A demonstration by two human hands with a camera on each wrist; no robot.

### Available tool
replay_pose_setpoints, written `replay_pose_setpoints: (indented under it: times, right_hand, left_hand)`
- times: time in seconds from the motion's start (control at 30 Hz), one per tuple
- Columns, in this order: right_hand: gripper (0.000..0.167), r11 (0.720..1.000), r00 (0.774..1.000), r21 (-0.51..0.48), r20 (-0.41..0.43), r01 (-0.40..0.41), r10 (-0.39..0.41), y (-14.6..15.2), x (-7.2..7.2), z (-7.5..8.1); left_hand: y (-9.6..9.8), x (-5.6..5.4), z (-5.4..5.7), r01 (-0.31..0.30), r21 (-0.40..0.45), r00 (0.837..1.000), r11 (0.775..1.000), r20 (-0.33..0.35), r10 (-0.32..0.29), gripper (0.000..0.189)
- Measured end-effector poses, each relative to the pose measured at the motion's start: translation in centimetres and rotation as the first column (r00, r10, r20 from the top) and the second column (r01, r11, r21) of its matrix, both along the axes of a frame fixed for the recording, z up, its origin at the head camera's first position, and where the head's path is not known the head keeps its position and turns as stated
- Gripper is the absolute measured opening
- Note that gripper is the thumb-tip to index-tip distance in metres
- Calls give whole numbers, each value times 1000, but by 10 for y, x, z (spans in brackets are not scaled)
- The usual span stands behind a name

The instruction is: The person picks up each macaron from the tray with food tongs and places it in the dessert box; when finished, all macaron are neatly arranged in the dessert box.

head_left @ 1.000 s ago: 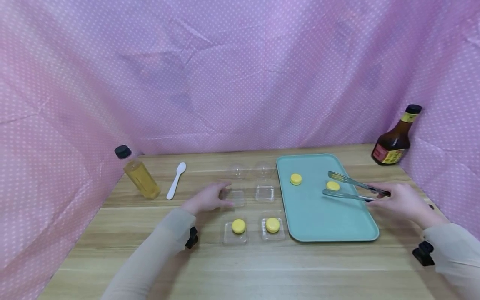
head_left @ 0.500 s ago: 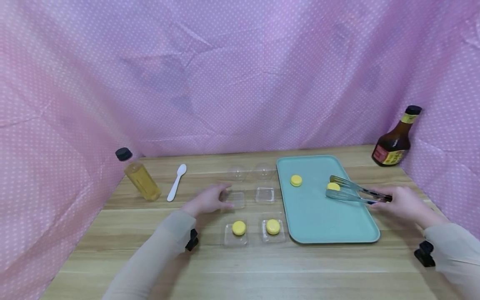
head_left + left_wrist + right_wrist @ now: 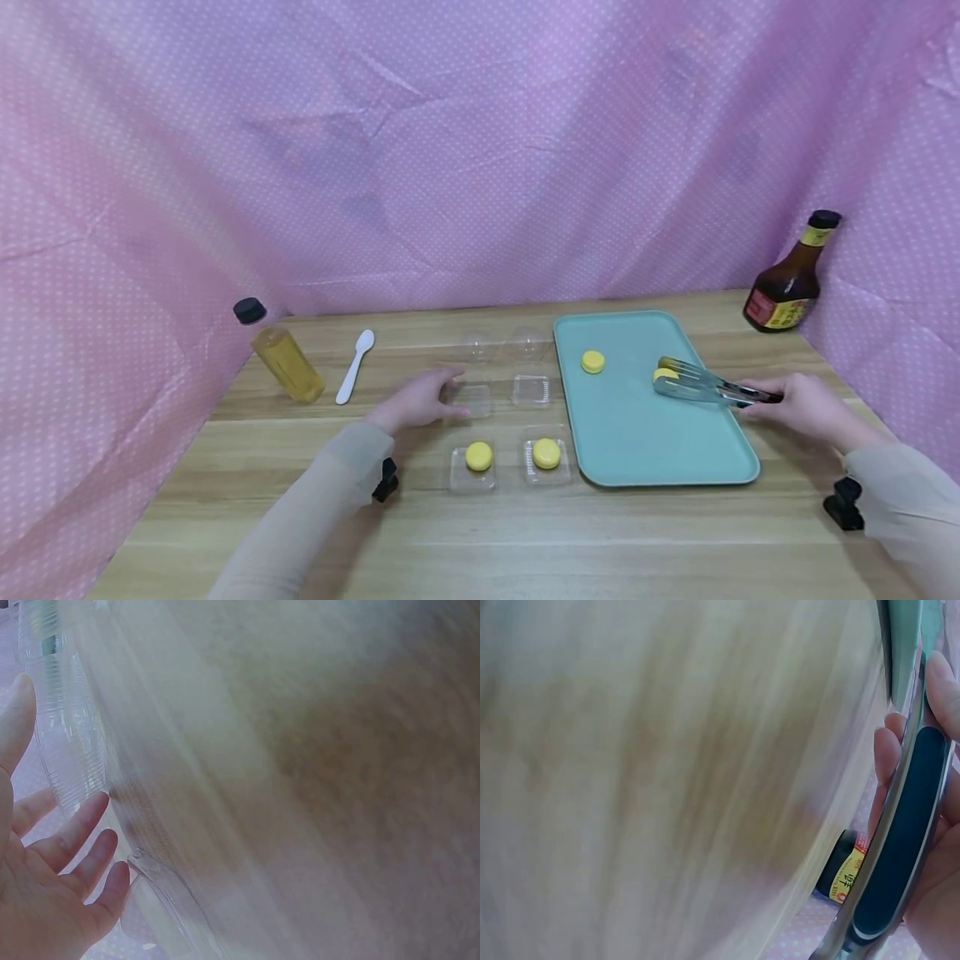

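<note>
My right hand [image 3: 806, 407] grips metal tongs [image 3: 720, 392], whose dark handle inlay [image 3: 904, 832] shows in the right wrist view. The tong ends lie around a yellow macaron [image 3: 663, 375] on the green tray [image 3: 660, 446], partly covering it. Another yellow macaron [image 3: 592, 362] sits on the tray's left side. My left hand [image 3: 420, 402] is at the left edge of a clear plastic box [image 3: 476, 402] with its lid raised. Its fingers [image 3: 82, 825] are loosely extended beside the clear plastic; firm contact is hard to tell.
Two front clear boxes each hold a yellow macaron [image 3: 478, 456], the other macaron [image 3: 546, 453] being nearer the tray. Another clear box [image 3: 531, 390] stands behind. A white spoon [image 3: 355, 367] and an oil bottle [image 3: 287, 358] are left; a brown sauce bottle [image 3: 783, 287] is back right.
The tong arms have come closer together around the right-hand macaron on the tray. My left hand has stayed by the clear box.
</note>
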State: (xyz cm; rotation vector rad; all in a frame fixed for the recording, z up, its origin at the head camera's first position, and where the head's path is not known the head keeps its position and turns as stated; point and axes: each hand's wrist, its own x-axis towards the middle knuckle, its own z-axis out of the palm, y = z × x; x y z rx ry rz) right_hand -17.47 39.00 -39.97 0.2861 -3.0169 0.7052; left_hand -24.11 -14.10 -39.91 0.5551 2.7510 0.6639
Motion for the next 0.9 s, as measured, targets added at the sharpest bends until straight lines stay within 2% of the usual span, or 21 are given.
replay_pose_setpoints:
  times: [0.2,0.53,0.8,0.9]
  right_hand:
    - [51,1000,1000,2,1,7,-7,-1,0,0]
    - [43,1000,998,17,-69,-1,2,0,-1,-3]
    - [45,1000,994,6,-110,19,-18,-3,-4,-3]
    - [48,1000,995,15,-98,18,-17,-6,-4,1]
  left_hand:
    - [0,2,1,-17,11,1000,1000,22,16,81]
    - [0,1,3,-2,17,1000,1000,21,2,80]
    - [-1,0,2,-6,14,999,1000,31,6,81]
    - [-1,0,1,-5,12,1000,1000,22,5,81]
